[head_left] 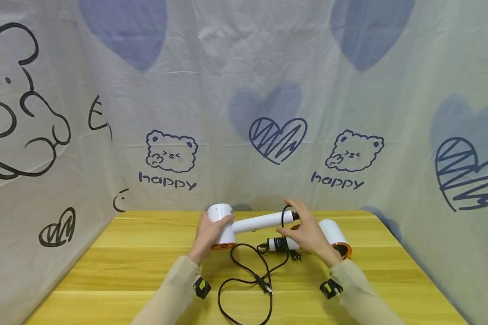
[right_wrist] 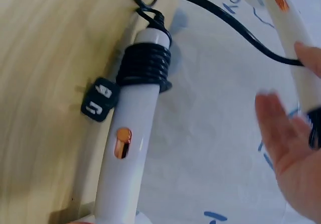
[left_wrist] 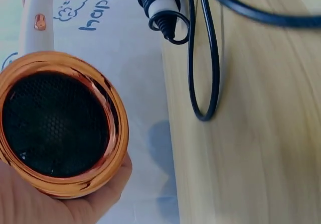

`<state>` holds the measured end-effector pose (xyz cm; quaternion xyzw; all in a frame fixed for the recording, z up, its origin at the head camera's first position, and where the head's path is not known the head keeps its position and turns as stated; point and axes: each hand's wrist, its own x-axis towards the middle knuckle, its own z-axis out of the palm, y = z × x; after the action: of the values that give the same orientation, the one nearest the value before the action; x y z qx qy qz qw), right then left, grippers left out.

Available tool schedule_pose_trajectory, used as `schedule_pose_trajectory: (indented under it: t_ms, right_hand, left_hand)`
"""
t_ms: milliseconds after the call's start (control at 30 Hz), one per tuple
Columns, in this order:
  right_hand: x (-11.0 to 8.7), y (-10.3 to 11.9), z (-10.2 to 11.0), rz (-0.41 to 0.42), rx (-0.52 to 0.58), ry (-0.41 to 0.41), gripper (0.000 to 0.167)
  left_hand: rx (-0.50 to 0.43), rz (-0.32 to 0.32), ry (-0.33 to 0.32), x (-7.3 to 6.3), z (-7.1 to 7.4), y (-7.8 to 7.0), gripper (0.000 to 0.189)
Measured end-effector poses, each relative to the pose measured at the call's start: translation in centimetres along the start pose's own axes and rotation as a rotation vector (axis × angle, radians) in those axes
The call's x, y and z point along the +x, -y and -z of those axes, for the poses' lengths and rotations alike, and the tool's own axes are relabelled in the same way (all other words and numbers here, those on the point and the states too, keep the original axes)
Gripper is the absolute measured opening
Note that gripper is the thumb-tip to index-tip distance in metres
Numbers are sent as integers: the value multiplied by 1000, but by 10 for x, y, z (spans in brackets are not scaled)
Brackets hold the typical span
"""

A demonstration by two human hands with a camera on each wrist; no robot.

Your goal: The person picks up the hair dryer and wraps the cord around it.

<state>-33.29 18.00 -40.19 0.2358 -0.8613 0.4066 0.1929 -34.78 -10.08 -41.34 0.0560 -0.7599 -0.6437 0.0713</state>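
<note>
My left hand (head_left: 206, 234) grips the head of a white hair dryer (head_left: 264, 221) with a copper-coloured rim, raised close over the table. Its handle points to the right, and the dark mesh end faces the left wrist camera. By the handle's cord end is my right hand (head_left: 307, 229), thumb and fingers spread apart. In the right wrist view a fingertip (right_wrist: 308, 57) meets the black cord (right_wrist: 235, 28) where it crosses the handle. From there the cord hangs down and lies in loose loops on the table, its plug (head_left: 263, 284) near the middle.
A second white hair dryer (head_left: 334, 234) lies on the wooden table (head_left: 118, 262) under my right hand. Its cord (right_wrist: 144, 63) is wound round the handle, with the plug (right_wrist: 100, 99) beside it. A printed cloth (head_left: 227, 180) hangs behind the table and at both sides.
</note>
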Motion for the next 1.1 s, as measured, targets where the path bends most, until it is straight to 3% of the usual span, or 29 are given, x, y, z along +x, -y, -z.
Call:
schedule_pose_trajectory:
  t_ms: [133, 467, 667, 800, 1000, 1100]
  right_hand:
    - [1, -3, 12, -31, 140, 58, 69]
    - [0, -8, 26, -72, 341, 220, 58]
    - [3, -8, 36, -109, 411, 332, 59]
    - [7, -7, 41, -92, 409, 429, 62]
    - [11, -2, 49, -75, 377, 647, 58]
    - [13, 2, 54, -128, 398, 746, 51]
  left_hand:
    - [0, 13, 65, 3, 4, -2, 82]
    - [10, 41, 239, 8, 12, -3, 71]
    - [1, 97, 380, 10, 16, -4, 69]
    - [15, 131, 418, 11, 19, -4, 72]
    - [74, 146, 463, 11, 21, -2, 70]
    - [93, 135, 474, 12, 22, -1, 70]
